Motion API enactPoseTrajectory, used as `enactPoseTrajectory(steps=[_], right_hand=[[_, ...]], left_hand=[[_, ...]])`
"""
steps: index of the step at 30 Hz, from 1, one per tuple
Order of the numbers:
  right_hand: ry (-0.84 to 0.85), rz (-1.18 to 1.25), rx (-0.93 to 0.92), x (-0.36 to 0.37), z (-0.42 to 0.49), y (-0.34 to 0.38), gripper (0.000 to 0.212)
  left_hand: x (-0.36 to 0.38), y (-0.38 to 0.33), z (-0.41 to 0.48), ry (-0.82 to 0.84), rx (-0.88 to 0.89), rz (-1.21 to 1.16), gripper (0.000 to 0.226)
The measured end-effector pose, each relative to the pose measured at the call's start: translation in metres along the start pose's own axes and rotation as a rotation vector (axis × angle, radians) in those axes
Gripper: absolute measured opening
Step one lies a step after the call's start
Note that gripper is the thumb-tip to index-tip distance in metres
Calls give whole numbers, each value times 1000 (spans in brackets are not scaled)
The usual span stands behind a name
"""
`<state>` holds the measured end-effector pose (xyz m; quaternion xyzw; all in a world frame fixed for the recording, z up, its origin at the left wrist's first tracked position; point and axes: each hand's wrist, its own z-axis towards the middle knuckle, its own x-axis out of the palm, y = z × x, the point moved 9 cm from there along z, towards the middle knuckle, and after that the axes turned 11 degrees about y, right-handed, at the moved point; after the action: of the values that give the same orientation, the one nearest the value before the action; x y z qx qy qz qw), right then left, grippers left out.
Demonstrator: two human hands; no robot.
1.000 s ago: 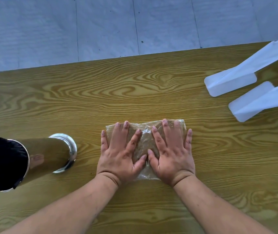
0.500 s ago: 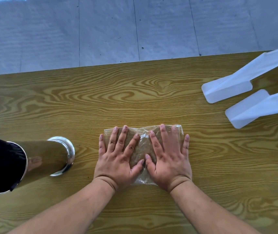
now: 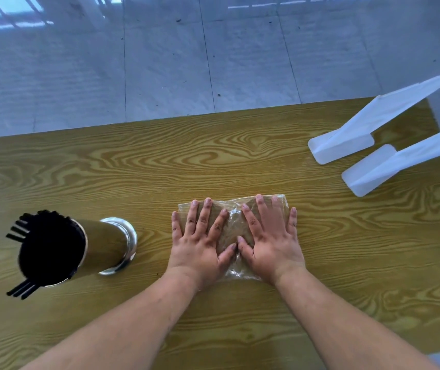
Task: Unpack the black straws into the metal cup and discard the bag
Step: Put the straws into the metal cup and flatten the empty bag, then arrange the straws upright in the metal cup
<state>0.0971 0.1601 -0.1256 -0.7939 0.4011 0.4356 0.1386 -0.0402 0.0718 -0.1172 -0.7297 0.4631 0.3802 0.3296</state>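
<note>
A clear, crumpled plastic bag (image 3: 231,222) lies flat on the wooden table (image 3: 213,161), folded into a small rectangle. My left hand (image 3: 200,244) and my right hand (image 3: 269,236) rest palm-down on it side by side, fingers spread, thumbs nearly touching. The bag shows only between and around the fingers. To the left stands the metal cup (image 3: 104,244), its mouth filled with a dense bundle of black straws (image 3: 50,247); a few straw ends stick out past the rim.
Two white plastic feet (image 3: 347,145) of a stand rest on the table's far right corner. The table's far edge runs just beyond the bag, with pale tiled floor (image 3: 187,62) behind it. The table's left edge lies near the cup.
The head camera has pulled back and tilted, so the cup, the table edges and more floor now show. Both hands stay flat on the bag, which looks unchanged.
</note>
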Motion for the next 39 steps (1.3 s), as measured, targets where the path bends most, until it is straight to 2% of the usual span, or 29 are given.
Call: enactPoseTrajectory(steps=[3, 7, 10, 14, 17, 20, 22, 26, 29, 33, 35, 39], right_hand=[[72, 41, 56, -18, -3, 4, 84], [-13, 123, 65, -64, -19, 24, 81], [-128, 312, -27, -98, -36, 57, 72], [-183, 398, -226, -128, -53, 122, 52], [-190, 471, -331, -146, -65, 170, 46], [-162, 483, -415, -157, -70, 215, 52], [-136, 490, -424, -160, -70, 236, 54], [-59, 528, -346, -160, -60, 258, 54], [-49, 540, -286, -160, -51, 267, 42], [-45, 619, -250, -159, -45, 279, 24], [-58, 687, -248, -159, -44, 282, 23], [-52, 798, -252, -157, -45, 284, 27]], left_hand=[[-19, 4, -3, 123, 21, 19, 85], [-82, 9, -26, 62, 55, -16, 80], [-135, 19, -57, -81, 67, -85, 57], [-196, 38, -101, -306, 111, -155, 32], [-234, 66, -129, -452, 98, -194, 28], [-255, 109, -148, -525, 35, -249, 41], [-252, 149, -152, -455, -65, -328, 59], [-217, 221, -150, -149, -289, -445, 95], [-195, 239, -146, -59, -264, -480, 86], [-189, 243, -144, -119, -165, -520, 61], [-190, 241, -141, -125, -109, -552, 54], [-186, 238, -139, -62, -53, -616, 56]])
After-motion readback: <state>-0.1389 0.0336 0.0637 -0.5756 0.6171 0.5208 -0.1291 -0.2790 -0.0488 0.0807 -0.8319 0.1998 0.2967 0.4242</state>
